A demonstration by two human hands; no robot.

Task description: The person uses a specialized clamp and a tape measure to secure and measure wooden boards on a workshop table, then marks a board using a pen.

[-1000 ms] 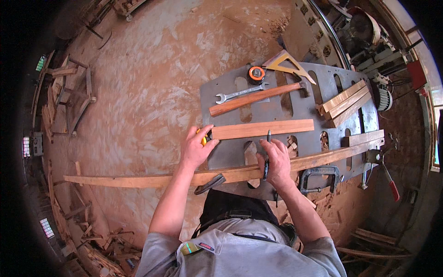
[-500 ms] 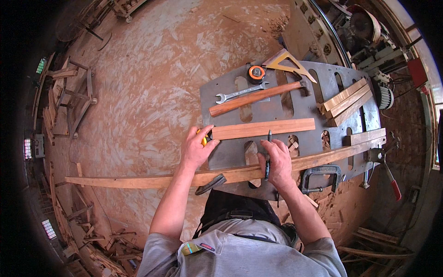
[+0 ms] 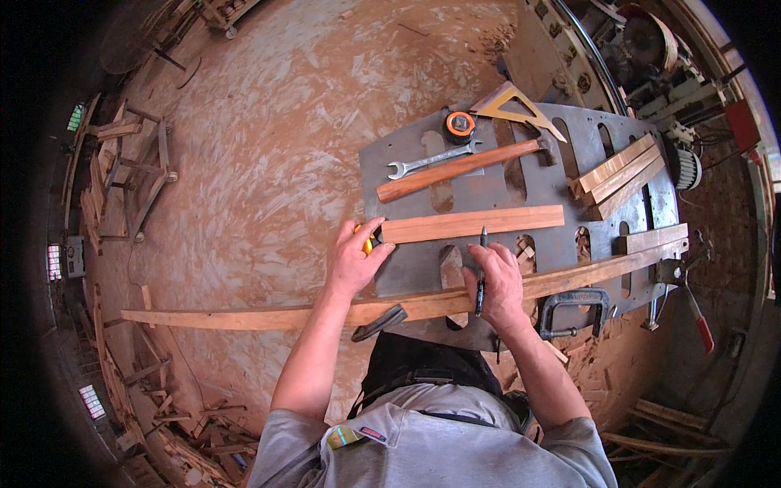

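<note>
My left hand (image 3: 355, 259) is closed at the left end of a short flat wooden board (image 3: 472, 224), gripping a small yellow-and-black tool (image 3: 368, 244) mostly hidden by the fingers. In my right hand (image 3: 498, 281) is a dark pen (image 3: 480, 289), its tip pointing up at the board's near edge. Whether the tip touches the wood I cannot tell. A long, slightly curved wooden strip (image 3: 244, 318) runs beneath both forearms along the near side of the slotted metal table (image 3: 390, 281). Beyond the board lie a wooden-handled hammer (image 3: 455, 172) and an open-end wrench (image 3: 435, 159).
An orange-and-black tape measure (image 3: 460, 124) and a yellow triangular square (image 3: 517, 102) sit at the far edge. Stacked wooden blocks (image 3: 618, 179) lie right. A C-clamp (image 3: 573, 311) and a red-handled clamp (image 3: 701, 321) are at the near right. Wood scraps (image 3: 220, 443) litter the floor.
The whole view has shifted slightly, so the table and tools appear a little further right. Both hands keep their holds and their places by the board.
</note>
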